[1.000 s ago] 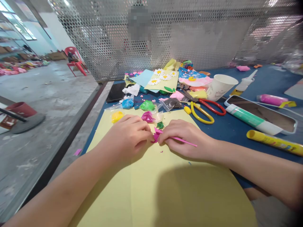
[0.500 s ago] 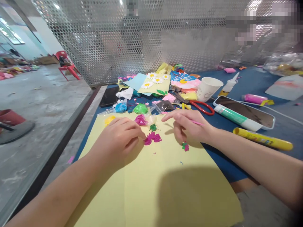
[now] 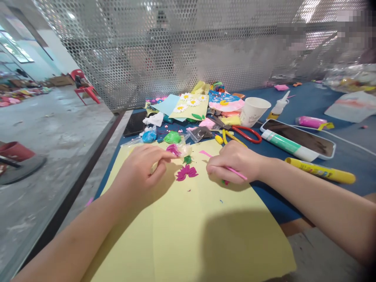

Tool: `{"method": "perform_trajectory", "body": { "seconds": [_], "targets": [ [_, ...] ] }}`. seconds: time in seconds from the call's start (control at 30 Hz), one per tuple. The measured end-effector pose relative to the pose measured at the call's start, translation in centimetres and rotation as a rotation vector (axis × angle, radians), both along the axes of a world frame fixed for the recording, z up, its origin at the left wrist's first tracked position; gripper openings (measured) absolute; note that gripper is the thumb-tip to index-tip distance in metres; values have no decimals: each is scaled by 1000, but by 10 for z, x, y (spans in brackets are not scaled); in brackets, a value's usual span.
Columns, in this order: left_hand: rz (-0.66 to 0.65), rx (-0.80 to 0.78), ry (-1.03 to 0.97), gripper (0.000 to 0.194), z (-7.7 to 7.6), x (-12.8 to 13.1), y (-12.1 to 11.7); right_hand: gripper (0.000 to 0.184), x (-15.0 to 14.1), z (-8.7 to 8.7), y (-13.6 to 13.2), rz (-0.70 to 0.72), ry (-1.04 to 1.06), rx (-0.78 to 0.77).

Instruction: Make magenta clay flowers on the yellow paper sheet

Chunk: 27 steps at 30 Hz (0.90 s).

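Note:
My left hand (image 3: 143, 164) hovers over the left of a yellow sheet of paper (image 3: 176, 235), index finger stretched out beside a small bag of magenta clay (image 3: 173, 149), thumb apart and nothing held. My right hand (image 3: 235, 162) is closed round a thin pink modelling tool (image 3: 236, 172), whose flat end points up and left. Between the hands, magenta clay petals (image 3: 187, 172) form a half flower on the paper. Just above them sits a dark green clay bit (image 3: 187, 159). Small green and pink clay pieces (image 3: 225, 182) are mostly hidden under my right hand.
Bags of blue (image 3: 149, 135), green (image 3: 172, 137) and black clay (image 3: 202, 133) line the paper's far edge. Behind lie a daisy card (image 3: 190, 105), red-handled scissors (image 3: 248, 134) and a paper cup (image 3: 255, 111). A phone (image 3: 311, 141), glue tube (image 3: 282, 143) and yellow tube (image 3: 320, 171) lie right.
My left hand has lifted away from the magenta petals towards the magenta clay bag. My right fingers have curled in, and the pink tool has turned in my grip.

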<state>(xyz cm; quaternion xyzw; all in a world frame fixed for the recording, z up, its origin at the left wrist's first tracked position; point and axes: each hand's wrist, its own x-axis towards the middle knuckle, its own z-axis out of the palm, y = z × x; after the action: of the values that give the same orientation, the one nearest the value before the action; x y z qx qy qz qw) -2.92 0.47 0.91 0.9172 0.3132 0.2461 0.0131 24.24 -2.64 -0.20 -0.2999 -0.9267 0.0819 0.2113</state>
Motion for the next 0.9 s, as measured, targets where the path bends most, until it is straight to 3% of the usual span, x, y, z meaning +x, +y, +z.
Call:
{"method": "perform_trajectory", "body": {
  "seconds": [0.1, 0.2, 0.27, 0.43, 0.63, 0.9],
  "targets": [
    [150, 8, -55, 29, -3, -1, 4, 22, 1, -6, 3, -145, -7, 130],
    [241, -26, 7, 38, -10, -3, 11, 23, 2, -10, 6, -180, -27, 122],
    [241, -58, 84, 42, -15, -3, 16, 22, 1, -10, 6, -197, -10, 85],
    [254, -48, 148, 31, -22, 3, 21, 24, -5, -8, 4, -293, 157, -19],
    [285, 39, 100, 24, -22, 5, 19, 38, -3, -13, 11, -243, 176, -123],
    [247, 121, -12, 13, -12, 4, 8, 20, -12, -16, 14, -241, 445, -171]
  ]
}}
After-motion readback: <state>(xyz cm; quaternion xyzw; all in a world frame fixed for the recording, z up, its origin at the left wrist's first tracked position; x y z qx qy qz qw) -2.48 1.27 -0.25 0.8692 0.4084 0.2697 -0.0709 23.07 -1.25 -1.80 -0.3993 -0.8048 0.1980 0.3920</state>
